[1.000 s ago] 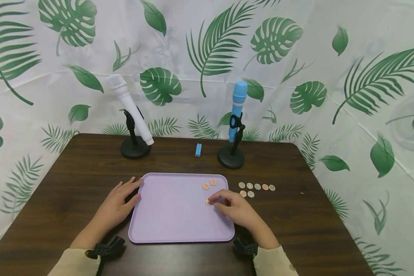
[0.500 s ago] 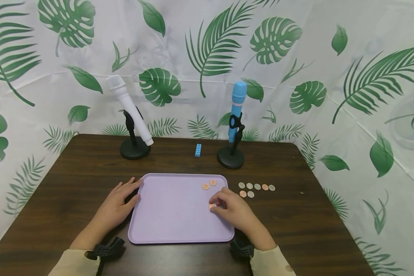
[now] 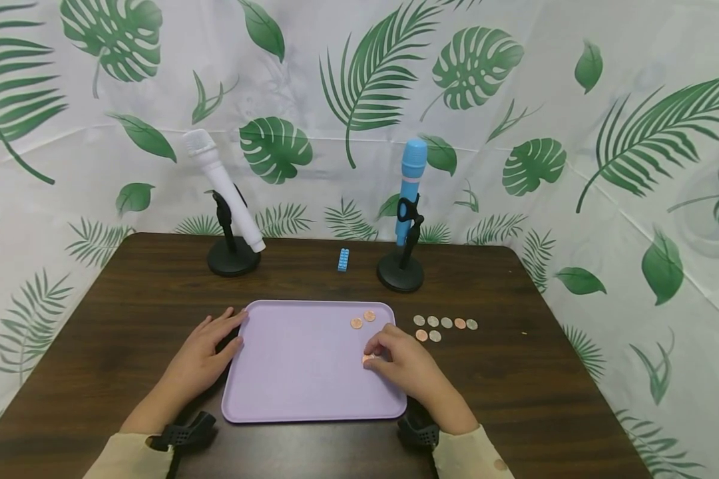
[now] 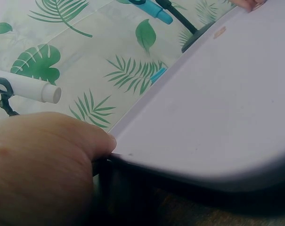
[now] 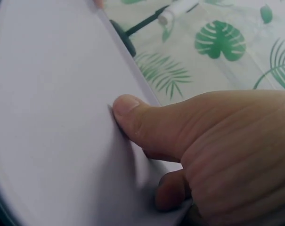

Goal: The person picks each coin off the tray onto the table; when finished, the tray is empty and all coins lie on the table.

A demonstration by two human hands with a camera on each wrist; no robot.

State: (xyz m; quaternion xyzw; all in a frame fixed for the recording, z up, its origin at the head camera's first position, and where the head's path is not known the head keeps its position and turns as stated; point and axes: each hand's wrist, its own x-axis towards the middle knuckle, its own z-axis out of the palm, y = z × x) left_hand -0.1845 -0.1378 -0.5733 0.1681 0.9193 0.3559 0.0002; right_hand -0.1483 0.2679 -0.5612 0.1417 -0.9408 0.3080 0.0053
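Note:
A lilac tray [image 3: 299, 372] lies on the dark wooden table. My left hand [image 3: 206, 356] rests at its left rim, fingers spread and relaxed; in the left wrist view its thumb [image 4: 102, 141] touches the rim near a corner. Over the right part of the tray, my right hand [image 3: 407, 359] pinches a copper penny [image 3: 367, 358] between thumb and curled fingers, low at the tray surface. Two more pennies [image 3: 356, 323] lie flat near the tray's far right corner. In the right wrist view the thumb [image 5: 137, 117] hides the pinched penny.
Right of the tray, several silver and copper coins [image 3: 446, 323] lie in two rows. Behind it stand a white microphone [image 3: 224, 183] and a blue microphone [image 3: 413, 163] on black stands, with a small blue toy brick [image 3: 343, 259] between them. A leaf-patterned cloth hangs behind.
My right hand has drawn the penny slightly toward me and to the right, and its thumb has closed in from a looser pose. The left hand stays where it was.

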